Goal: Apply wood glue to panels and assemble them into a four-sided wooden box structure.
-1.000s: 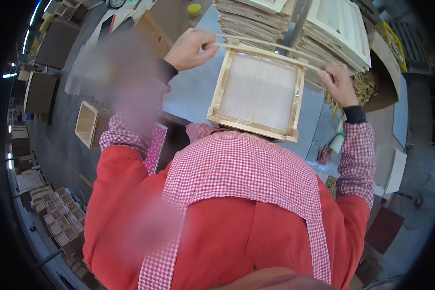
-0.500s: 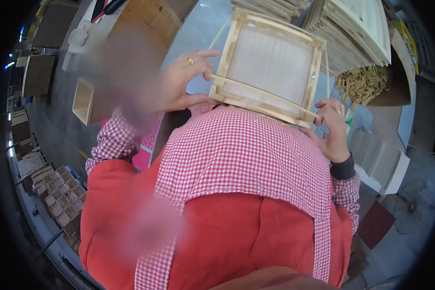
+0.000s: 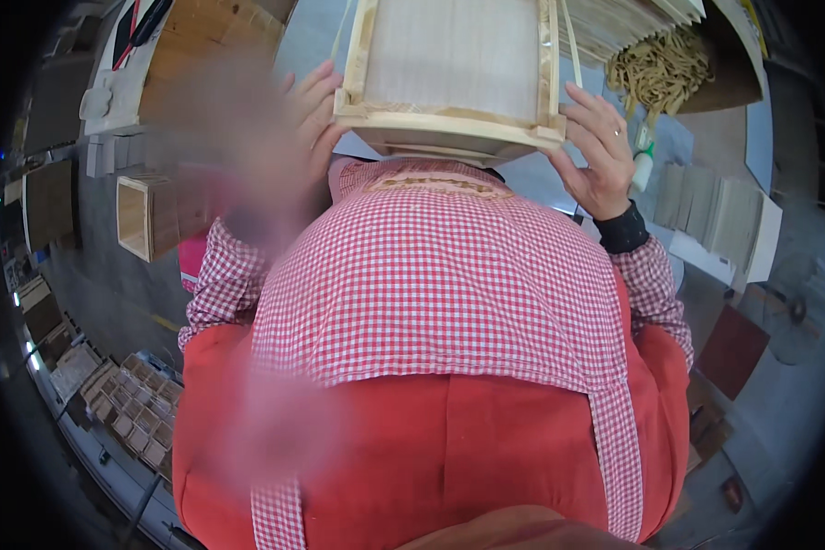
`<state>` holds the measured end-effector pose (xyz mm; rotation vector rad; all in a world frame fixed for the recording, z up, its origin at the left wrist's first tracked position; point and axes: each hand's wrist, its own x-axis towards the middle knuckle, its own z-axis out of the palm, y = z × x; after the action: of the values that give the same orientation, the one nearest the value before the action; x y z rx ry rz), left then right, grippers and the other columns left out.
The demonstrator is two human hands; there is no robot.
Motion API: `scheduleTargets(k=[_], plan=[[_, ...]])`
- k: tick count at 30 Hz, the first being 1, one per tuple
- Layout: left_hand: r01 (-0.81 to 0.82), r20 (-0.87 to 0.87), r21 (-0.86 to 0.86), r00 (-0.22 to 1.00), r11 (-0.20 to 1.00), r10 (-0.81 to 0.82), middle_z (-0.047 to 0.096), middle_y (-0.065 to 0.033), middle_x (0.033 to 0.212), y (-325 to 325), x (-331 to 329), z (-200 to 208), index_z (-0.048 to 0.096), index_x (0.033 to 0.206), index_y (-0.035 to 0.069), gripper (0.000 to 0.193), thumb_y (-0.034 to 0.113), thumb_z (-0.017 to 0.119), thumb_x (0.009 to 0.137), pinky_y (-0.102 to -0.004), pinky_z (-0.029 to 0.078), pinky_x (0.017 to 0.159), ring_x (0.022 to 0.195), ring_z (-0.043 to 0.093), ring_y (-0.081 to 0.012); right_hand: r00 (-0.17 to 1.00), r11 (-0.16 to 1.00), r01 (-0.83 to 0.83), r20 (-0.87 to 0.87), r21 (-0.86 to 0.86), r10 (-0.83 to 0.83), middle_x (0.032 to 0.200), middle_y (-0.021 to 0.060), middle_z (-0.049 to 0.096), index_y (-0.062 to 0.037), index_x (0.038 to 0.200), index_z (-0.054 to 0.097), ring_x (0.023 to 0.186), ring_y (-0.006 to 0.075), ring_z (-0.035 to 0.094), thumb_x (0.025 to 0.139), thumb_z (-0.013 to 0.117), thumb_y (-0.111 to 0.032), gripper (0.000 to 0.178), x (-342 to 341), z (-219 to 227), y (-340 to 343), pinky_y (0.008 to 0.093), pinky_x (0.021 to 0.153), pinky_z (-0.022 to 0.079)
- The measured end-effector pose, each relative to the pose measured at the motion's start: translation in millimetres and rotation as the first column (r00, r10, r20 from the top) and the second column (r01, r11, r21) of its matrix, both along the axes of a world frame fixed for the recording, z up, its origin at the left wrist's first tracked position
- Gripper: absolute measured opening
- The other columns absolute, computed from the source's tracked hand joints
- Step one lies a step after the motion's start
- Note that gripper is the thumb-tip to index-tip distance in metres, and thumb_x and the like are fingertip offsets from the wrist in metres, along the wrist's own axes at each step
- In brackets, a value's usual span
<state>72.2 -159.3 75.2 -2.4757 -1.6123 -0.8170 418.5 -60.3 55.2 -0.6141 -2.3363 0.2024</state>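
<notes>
In front of my apron, a shallow pale-wood box (image 3: 440, 124) has a light, smooth panel inside its raised rim. Its far end runs out of view at the top. My left hand (image 3: 313, 115) holds the near left corner, partly veiled by a blurry smudge. At the near right corner, my right hand (image 3: 598, 151) grips with the thumb below and the fingers along the side. A thin pale elastic band (image 3: 572, 44) stretches past the box's right side and another length shows on the left. Whether it loops under the near edge is hidden.
Tan rubber bands (image 3: 662, 71) lie heaped in an open carton at the upper right. A white bottle with a green cap (image 3: 644, 167) stands below them. Stacked thin boards (image 3: 720, 215) sit farther right. An open wooden box (image 3: 136, 218) is at the left.
The wooden box has shifted farther away and levelled out. The band stretched across its near part between my fingers no longer shows there. Both hands now hold the near corners.
</notes>
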Motion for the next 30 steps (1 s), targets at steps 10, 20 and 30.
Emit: scheduleTargets(k=[10,20,30], plan=[[-0.046,0.187,-0.23,0.978,0.972,0.09,0.048,-0.0144,0.139,-6,2,0,0.051,0.132,0.001,0.042,0.009,0.057,0.091,-0.0374,0.035,0.107,0.127,0.047,-0.0294,0.945,0.962,0.1,-0.278,-0.253,-0.171,0.118,0.0163,0.061,0.0019,0.113,0.061,0.117,0.0317,0.056,0.074,0.074,-0.004,0.042,-16,-14,-43,0.0383,0.095,0.045],[0.46,0.886,-0.45,0.124,0.766,0.446,0.048,-0.0105,0.136,78,-3,-28,0.039,0.141,0.006,0.046,0.02,0.046,0.098,-0.0327,0.043,0.097,0.122,0.048,-0.0215,0.691,0.767,0.558,-0.335,-0.317,-0.641,0.098,0.0156,0.065,0.0021,0.108,0.063,0.089,0.0259,0.064,0.078,0.07,-0.005,0.031,-66,-41,-90,0.0314,0.079,0.049],[0.221,0.986,-0.165,0.04,0.961,0.16,0.055,-0.0056,0.123,63,73,-60,0.042,0.135,0.005,0.044,0.021,0.052,0.095,-0.0296,0.044,0.093,0.111,0.054,-0.0138,0.646,0.739,0.626,-0.365,-0.25,-0.67,0.095,0.0129,0.067,0.0032,0.113,0.06,0.085,0.0181,0.064,0.088,0.061,-0.013,0.03,-38,-63,-35,0.0285,0.077,0.05]])
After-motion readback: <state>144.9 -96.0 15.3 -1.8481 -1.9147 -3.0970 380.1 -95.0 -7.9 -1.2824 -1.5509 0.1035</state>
